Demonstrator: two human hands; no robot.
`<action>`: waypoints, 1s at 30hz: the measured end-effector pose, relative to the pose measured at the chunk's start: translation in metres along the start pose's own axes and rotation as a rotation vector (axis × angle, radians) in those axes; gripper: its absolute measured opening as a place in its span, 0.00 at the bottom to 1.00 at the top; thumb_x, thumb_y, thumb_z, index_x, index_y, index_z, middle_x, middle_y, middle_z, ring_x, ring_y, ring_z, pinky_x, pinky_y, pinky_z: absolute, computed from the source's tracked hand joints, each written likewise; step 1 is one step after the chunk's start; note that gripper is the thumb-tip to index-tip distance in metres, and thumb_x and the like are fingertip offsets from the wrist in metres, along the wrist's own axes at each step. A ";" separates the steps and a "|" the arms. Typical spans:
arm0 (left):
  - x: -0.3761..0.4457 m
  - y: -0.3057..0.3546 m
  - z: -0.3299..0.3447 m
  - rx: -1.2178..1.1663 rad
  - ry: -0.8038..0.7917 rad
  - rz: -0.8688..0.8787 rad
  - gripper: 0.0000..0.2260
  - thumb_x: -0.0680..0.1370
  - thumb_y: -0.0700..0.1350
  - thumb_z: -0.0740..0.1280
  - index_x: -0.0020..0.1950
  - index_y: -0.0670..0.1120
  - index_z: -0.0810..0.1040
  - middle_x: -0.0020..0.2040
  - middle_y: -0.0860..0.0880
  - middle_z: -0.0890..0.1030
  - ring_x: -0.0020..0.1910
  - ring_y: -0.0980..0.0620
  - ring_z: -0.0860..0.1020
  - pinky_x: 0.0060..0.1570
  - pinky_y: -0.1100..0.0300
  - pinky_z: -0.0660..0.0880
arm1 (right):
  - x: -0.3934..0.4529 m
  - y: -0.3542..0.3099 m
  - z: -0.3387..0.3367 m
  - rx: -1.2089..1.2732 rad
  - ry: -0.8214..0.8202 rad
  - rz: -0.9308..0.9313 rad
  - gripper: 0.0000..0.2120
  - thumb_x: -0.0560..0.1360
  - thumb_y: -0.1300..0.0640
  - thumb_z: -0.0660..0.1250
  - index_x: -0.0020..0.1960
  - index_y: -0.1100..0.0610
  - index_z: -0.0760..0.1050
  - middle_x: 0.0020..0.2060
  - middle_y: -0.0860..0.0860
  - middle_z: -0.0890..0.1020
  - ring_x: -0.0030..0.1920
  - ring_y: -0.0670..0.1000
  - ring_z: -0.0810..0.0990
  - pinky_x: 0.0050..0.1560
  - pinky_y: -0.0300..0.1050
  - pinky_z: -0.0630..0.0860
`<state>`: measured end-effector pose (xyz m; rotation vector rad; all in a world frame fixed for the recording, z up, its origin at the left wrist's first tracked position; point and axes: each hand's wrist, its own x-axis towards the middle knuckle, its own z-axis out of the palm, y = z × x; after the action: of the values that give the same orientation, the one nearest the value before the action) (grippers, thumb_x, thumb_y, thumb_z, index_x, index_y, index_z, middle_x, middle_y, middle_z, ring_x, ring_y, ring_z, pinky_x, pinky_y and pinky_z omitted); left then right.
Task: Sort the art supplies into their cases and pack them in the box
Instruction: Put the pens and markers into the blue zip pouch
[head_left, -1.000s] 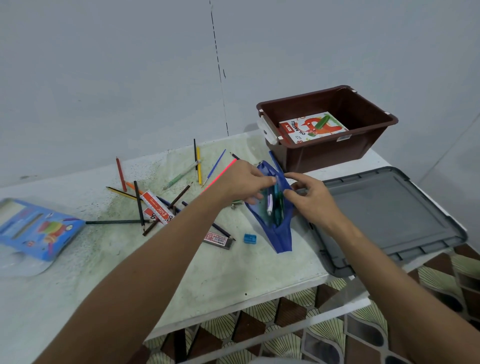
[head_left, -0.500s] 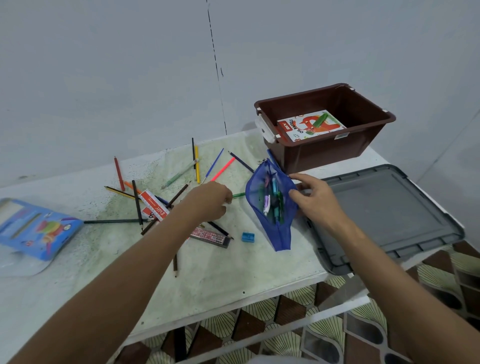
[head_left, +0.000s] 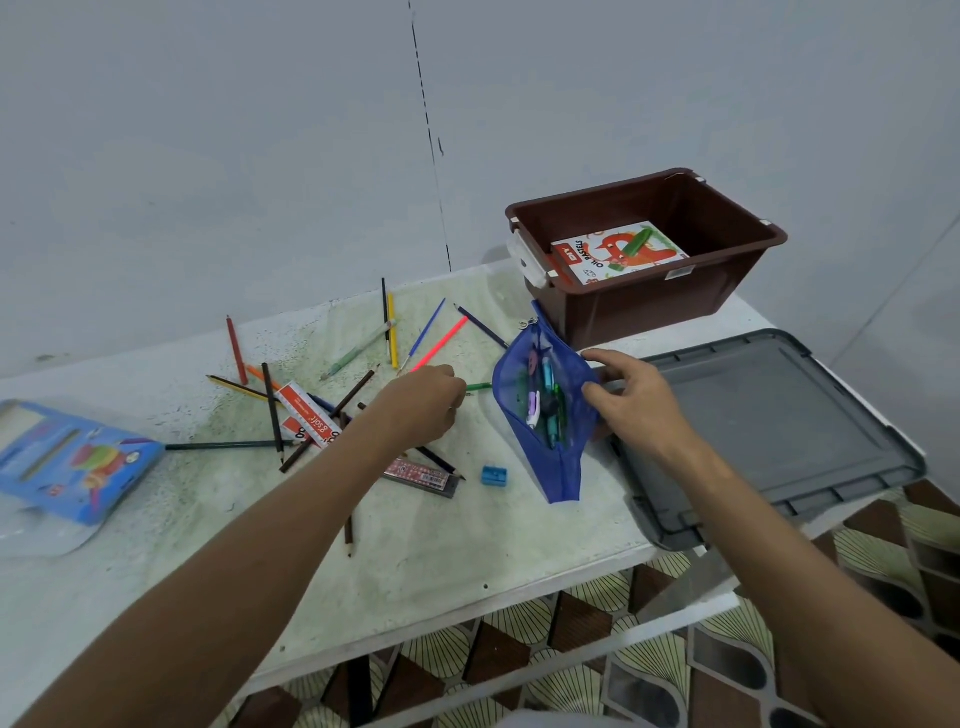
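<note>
The blue mesh pouch (head_left: 550, 415) stands open on the table (head_left: 441, 545), pens inside, its right edge pinched by the right hand (head_left: 631, 400); just left of it the left hand (head_left: 423, 402), fingers curled, closes on the end of a green pencil (head_left: 479, 386); loose pencils (head_left: 311, 384) lie beyond that hand; past the right hand sits the brown box (head_left: 649, 296) holding an oil pastels pack (head_left: 618, 252); a grey lid (head_left: 779, 415) lies to its right.

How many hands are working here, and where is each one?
2. The left hand reaches down at a green pencil among the loose ones on the table. The right hand holds the blue mesh pouch open beside the grey lid.
</note>
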<state>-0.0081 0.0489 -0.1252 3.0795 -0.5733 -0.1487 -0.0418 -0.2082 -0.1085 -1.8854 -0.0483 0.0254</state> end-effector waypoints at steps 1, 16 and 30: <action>0.001 -0.001 0.001 -0.028 0.003 -0.009 0.09 0.78 0.42 0.64 0.57 0.44 0.76 0.53 0.48 0.76 0.50 0.49 0.76 0.51 0.53 0.77 | 0.000 -0.001 0.000 -0.002 0.002 0.001 0.15 0.76 0.66 0.64 0.59 0.51 0.76 0.40 0.50 0.79 0.34 0.49 0.83 0.32 0.52 0.82; 0.005 -0.020 0.014 -0.295 0.113 -0.136 0.15 0.77 0.48 0.67 0.61 0.45 0.73 0.57 0.48 0.72 0.51 0.51 0.71 0.50 0.60 0.68 | 0.000 -0.003 0.000 -0.018 -0.003 0.011 0.17 0.76 0.65 0.64 0.64 0.56 0.75 0.43 0.50 0.78 0.35 0.44 0.81 0.31 0.44 0.81; 0.003 -0.020 0.010 -0.018 0.207 0.087 0.10 0.80 0.43 0.62 0.58 0.44 0.79 0.52 0.45 0.77 0.51 0.46 0.74 0.47 0.50 0.76 | 0.001 -0.005 0.001 -0.017 -0.033 0.034 0.18 0.77 0.63 0.65 0.66 0.56 0.73 0.46 0.55 0.78 0.41 0.54 0.84 0.34 0.54 0.83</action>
<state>0.0007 0.0665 -0.1362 2.9942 -0.6883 0.1624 -0.0405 -0.2056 -0.1045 -1.9029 -0.0387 0.0794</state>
